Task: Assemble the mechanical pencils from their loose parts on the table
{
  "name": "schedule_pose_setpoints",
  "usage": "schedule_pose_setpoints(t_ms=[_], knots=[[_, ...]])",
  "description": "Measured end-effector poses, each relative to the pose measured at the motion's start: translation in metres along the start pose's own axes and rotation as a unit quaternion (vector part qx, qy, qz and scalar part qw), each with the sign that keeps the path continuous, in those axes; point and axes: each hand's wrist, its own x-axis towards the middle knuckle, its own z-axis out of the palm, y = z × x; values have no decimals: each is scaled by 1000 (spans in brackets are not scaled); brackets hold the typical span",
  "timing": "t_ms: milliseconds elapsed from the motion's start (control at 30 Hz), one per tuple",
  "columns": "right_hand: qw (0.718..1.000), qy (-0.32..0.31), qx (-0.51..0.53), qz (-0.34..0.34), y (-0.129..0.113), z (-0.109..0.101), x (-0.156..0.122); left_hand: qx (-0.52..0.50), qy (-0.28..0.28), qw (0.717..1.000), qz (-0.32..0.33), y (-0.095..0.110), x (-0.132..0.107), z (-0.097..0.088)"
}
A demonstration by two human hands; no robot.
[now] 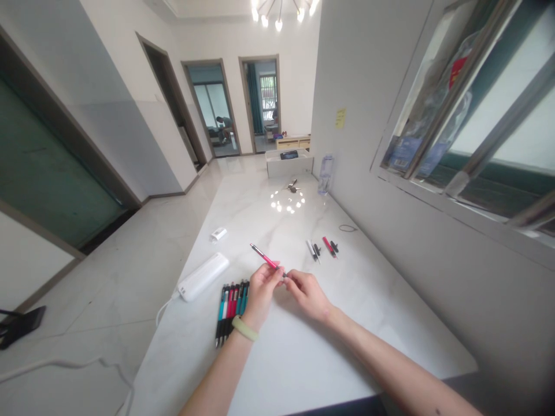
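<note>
Both hands meet over the white marble table (277,358). My left hand (262,289), with a green band on its wrist, pinches a pink pen (264,257) whose far end points up and to the left. My right hand (306,292) pinches the pen's near tip, fingers closed on it. Just left of my left hand, a row of several pens (232,306) in teal, red and black lies side by side. Farther back on the right lie loose pen parts (321,248), a white piece, a red barrel and small black pieces.
A white power bank (203,276) with a cable sits left of the pens, with a small white item (218,234) behind it. A white box (289,163), keys (293,186) and a clear package (325,173) stand at the far end. The wall runs along the table's right side.
</note>
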Motion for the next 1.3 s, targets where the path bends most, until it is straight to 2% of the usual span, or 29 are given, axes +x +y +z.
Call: schedule_pose_setpoints(t_ms=[133, 433, 667, 967, 1300], knots=[[1000, -6, 14, 7, 1, -1, -1, -4, 11, 1000, -15, -5, 1, -1], [993, -13, 105, 58, -1, 2, -2, -10, 12, 1000, 9, -7, -2, 4], [986, -14, 150, 72, 0, 5, -1, -11, 0, 1000, 18, -9, -4, 4], [981, -15, 179, 74, 5, 8, -1, -11, -17, 1000, 23, -8, -5, 4], [984, -20, 164, 68, 6, 8, -1, -10, -11, 1000, 26, -6, -8, 6]])
